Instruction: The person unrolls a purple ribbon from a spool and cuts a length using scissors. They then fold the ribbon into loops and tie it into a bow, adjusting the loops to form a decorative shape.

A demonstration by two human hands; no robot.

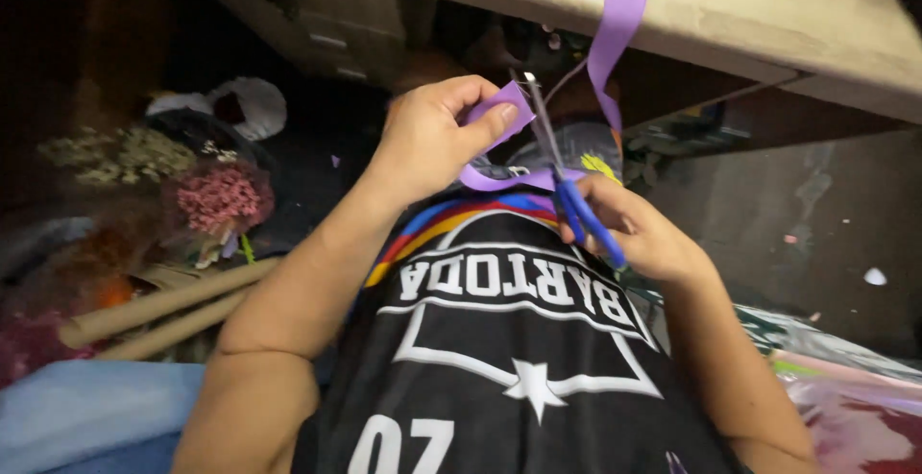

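Note:
My left hand (432, 138) pinches the end of a purple ribbon (615, 23) that hangs down from the light wooden table (749, 13) and loops under my hands. My right hand (639, 229) grips blue-handled scissors (567, 186). Their metal blades point up and sit right against the ribbon end held by my left thumb. Both hands are above my black printed shirt (509, 340).
Dried flower bunches, pink (219, 195) and pale green (120, 152), lie on the dark floor at left beside brown paper rolls (163, 306). A blue cloth (86, 412) is at bottom left. Drawers (327, 13) stand under the table. Shiny wrapping sheets (845, 397) lie at right.

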